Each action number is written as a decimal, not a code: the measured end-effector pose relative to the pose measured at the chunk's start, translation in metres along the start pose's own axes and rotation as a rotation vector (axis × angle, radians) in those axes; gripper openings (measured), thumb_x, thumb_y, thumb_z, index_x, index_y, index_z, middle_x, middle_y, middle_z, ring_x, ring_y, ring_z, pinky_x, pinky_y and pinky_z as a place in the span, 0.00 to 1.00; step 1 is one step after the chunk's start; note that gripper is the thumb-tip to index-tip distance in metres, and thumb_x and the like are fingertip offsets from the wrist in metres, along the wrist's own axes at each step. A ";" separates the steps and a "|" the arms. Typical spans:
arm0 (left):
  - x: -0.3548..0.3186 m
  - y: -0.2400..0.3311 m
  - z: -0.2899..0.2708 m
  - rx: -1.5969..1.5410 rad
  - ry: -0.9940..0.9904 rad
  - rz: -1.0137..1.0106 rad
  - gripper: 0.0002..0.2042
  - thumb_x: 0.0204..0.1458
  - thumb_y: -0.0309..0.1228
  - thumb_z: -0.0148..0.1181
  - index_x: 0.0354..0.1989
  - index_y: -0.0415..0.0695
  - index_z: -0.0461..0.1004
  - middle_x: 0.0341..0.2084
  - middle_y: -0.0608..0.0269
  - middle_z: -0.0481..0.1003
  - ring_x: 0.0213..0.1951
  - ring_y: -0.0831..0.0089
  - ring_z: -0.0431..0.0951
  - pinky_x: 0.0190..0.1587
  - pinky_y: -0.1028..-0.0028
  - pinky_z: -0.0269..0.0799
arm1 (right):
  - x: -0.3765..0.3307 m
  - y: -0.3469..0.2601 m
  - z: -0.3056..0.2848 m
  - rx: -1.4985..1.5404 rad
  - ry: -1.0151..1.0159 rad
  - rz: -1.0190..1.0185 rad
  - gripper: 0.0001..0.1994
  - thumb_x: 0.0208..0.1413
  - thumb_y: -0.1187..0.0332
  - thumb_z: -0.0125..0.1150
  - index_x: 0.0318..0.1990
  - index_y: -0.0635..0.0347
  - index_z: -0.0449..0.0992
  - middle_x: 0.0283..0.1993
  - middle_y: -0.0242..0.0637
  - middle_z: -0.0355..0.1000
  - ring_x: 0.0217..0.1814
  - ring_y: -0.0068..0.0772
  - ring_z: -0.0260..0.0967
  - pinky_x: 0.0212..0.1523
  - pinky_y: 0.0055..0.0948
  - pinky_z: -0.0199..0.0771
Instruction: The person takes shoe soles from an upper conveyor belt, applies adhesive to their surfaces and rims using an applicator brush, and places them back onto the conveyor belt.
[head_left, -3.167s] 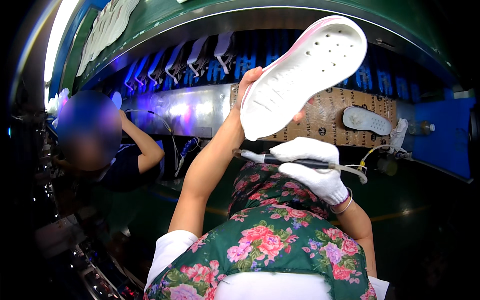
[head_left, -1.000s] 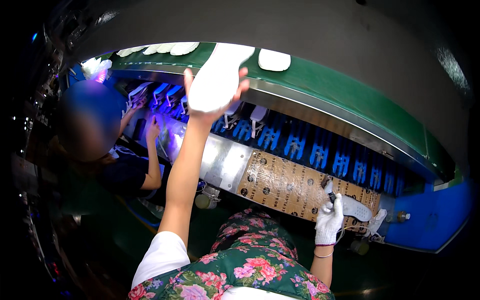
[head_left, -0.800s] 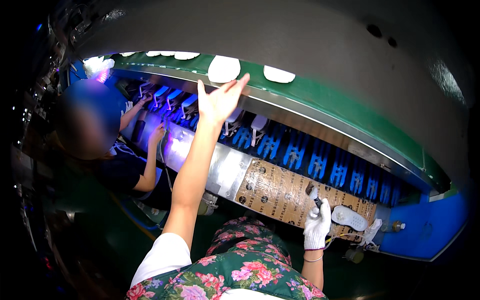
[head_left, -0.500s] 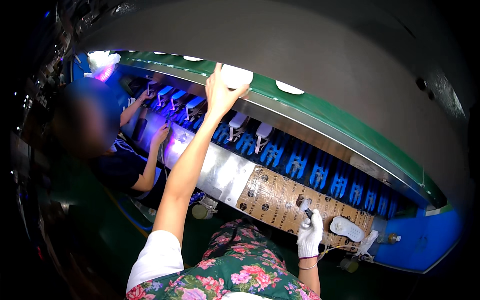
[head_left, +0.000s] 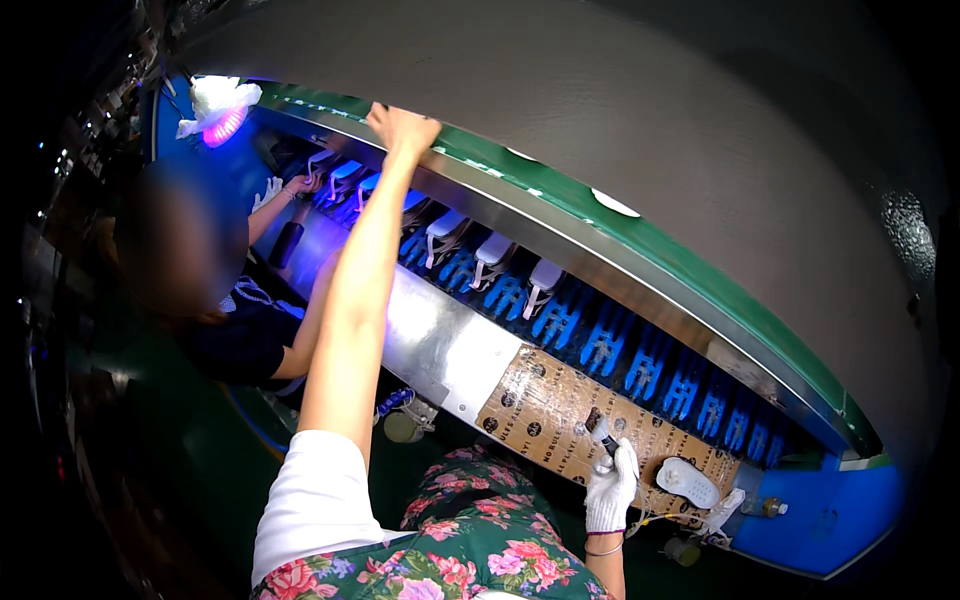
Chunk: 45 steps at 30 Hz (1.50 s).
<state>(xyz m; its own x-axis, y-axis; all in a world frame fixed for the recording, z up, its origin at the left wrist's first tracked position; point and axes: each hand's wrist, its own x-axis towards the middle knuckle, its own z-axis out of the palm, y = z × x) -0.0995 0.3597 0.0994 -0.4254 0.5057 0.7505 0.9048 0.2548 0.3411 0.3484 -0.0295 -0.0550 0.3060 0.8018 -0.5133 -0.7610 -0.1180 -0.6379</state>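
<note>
**Two hands at a shoe-sole conveyor line**

- Left hand (head_left: 402, 126): bare, arm stretched up to the near edge of the green belt (head_left: 700, 283); fingers curled over that edge, whether they clamp anything cannot be told.
- Right hand (head_left: 611, 488): white glove, fingers closed around a dark-handled brush (head_left: 599, 431), held over the brown cardboard sheet (head_left: 560, 415) at the bench front.
- White sole (head_left: 687, 482): lies flat on the cardboard's right end, just beside the gloved hand.
- Second white sole (head_left: 615, 203): on the belt, well apart from both hands.
- Blue racks (head_left: 640, 355): below the belt.
- Co-worker (head_left: 215, 290): at the left end of the line.
</note>
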 end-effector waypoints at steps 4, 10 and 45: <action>-0.014 -0.060 -0.018 -0.526 -0.117 0.111 0.09 0.44 0.20 0.59 0.35 0.42 0.75 0.43 0.54 0.74 0.43 0.58 0.79 0.45 0.62 0.74 | 0.002 0.001 0.000 -0.032 0.001 0.035 0.14 0.61 0.74 0.58 0.53 0.67 0.72 0.40 0.35 0.72 0.30 0.23 0.66 0.29 0.21 0.66; -0.102 -0.083 -0.131 -0.964 0.097 0.169 0.18 0.49 0.18 0.59 0.49 0.37 0.65 0.53 0.55 0.64 0.54 0.67 0.69 0.56 0.70 0.70 | 0.000 -0.008 0.023 -0.191 -0.061 -0.126 0.13 0.60 0.74 0.59 0.51 0.67 0.75 0.43 0.38 0.74 0.35 0.24 0.69 0.35 0.21 0.68; -0.404 0.166 -0.271 -2.088 -1.698 -1.341 0.55 0.47 0.80 0.17 0.69 0.44 0.56 0.53 0.48 0.73 0.48 0.53 0.79 0.50 0.54 0.77 | -0.057 -0.127 0.062 -0.985 -0.569 -1.132 0.13 0.44 0.81 0.71 0.40 0.64 0.81 0.39 0.44 0.79 0.38 0.37 0.79 0.39 0.30 0.77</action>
<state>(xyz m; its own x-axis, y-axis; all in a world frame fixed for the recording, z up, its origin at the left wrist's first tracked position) 0.2276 -0.0264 0.0060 0.6527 0.7385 -0.1688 -0.6872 0.6710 0.2783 0.3925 -0.0239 0.0909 0.0149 0.8113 0.5844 0.4146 0.5268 -0.7420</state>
